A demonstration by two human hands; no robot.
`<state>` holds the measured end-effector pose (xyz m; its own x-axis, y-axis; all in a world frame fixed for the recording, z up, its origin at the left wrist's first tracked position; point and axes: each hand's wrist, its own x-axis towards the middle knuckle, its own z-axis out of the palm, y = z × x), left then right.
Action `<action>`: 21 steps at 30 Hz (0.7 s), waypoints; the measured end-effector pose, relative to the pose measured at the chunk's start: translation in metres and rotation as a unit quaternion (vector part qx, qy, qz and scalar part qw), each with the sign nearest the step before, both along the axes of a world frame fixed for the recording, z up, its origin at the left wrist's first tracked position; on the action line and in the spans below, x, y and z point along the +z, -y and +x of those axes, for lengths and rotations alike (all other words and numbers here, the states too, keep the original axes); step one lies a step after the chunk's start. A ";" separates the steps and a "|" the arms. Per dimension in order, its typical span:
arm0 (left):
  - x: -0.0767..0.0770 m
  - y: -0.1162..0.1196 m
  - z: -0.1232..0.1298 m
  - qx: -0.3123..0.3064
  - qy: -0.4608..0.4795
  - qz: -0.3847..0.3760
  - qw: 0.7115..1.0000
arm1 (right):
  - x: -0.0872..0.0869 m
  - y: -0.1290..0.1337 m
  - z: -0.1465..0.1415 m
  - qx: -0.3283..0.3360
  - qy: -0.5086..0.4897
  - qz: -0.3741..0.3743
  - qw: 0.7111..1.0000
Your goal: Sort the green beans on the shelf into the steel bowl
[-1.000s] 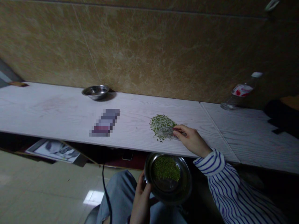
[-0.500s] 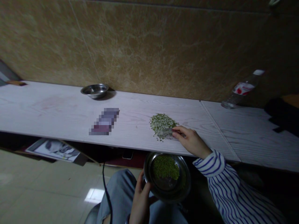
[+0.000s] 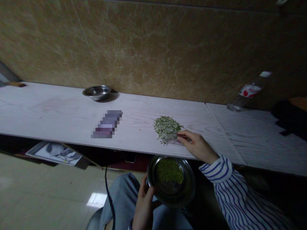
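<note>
My left hand (image 3: 145, 202) grips the left rim of a steel bowl (image 3: 189, 188) held above my lap, just below the table's front edge. Green mung beans (image 3: 169, 171) lie inside it. On the table is a loose pile of green beans mixed with white grains like rice (image 3: 167, 125). At the pile's near right side, my right hand (image 3: 195, 144) is closed, thumb and fingers pinching a see-through piece of plastic (image 3: 169, 138). The plastic reaches left over the pile's near edge; its exact shape is hard to make out.
A second steel bowl (image 3: 97, 93) stands near the wall at left. A pixelated flat item (image 3: 107, 124) lies in front of it. A plastic bottle (image 3: 247, 92) leans at the right, by a dark item (image 3: 290, 116). A black cable (image 3: 109, 195) hangs beside my leg.
The plastic in my right hand looks paler and slightly turned, at almost the same place. Both hands, the pile and the held bowl are nearly unmoved.
</note>
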<state>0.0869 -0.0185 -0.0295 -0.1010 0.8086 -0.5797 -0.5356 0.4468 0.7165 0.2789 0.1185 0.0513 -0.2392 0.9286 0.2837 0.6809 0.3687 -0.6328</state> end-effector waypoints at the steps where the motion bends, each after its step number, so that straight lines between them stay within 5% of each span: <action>1: 0.000 0.000 0.000 -0.001 -0.003 -0.001 1.000 | 0.000 0.000 0.000 0.002 0.001 0.001 1.000; 21: -0.019 0.003 -0.004 -0.028 0.040 0.016 0.999 | 0.000 -0.001 0.006 -0.011 -0.009 -0.006 1.000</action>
